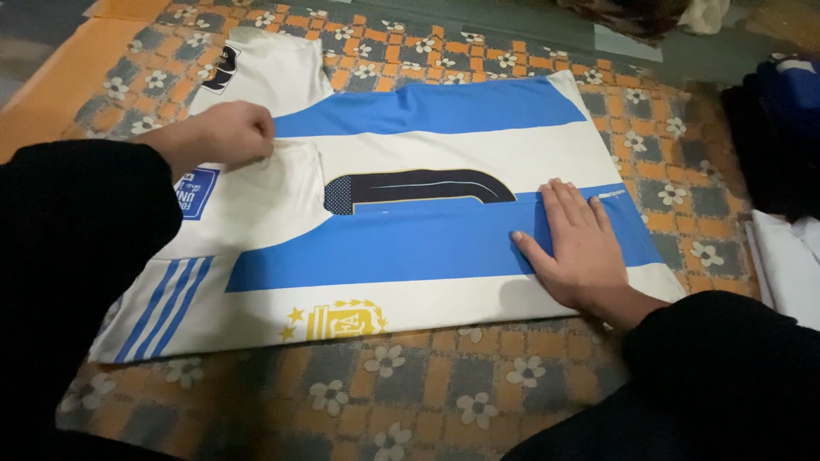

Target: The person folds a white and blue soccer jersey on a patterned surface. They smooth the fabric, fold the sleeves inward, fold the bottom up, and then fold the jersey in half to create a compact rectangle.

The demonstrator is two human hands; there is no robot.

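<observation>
1. Left hand (224, 135): fingers curled into a loose fist at the upper left, pinching the white fabric of a folded-in sleeve (282, 175). Judged reason: the pinch keeps that fold in place on top of the body of the garment.
2. Garment: a white and sky-blue striped football shirt of smooth synthetic cloth (427, 171), lying flat across the middle of the view, with a dark curved numeral (418, 189) on its back and a gold crest (337, 320) at the near edge. Blue shoulder stripes (162, 307) show at the lower left.
3. Surface: an orange and grey checked mat with white flowers (444, 384), under the shirt on all sides; it gives a flat bed for smoothing.
4. Right hand (576, 248): fingers spread, palm flat on the blue band. It grips nothing; likely it pins the cloth against the pull from the left.
5. Far right: dark folded clothing (773, 128) and a white folded piece (790, 265), well apart from the shirt.
</observation>
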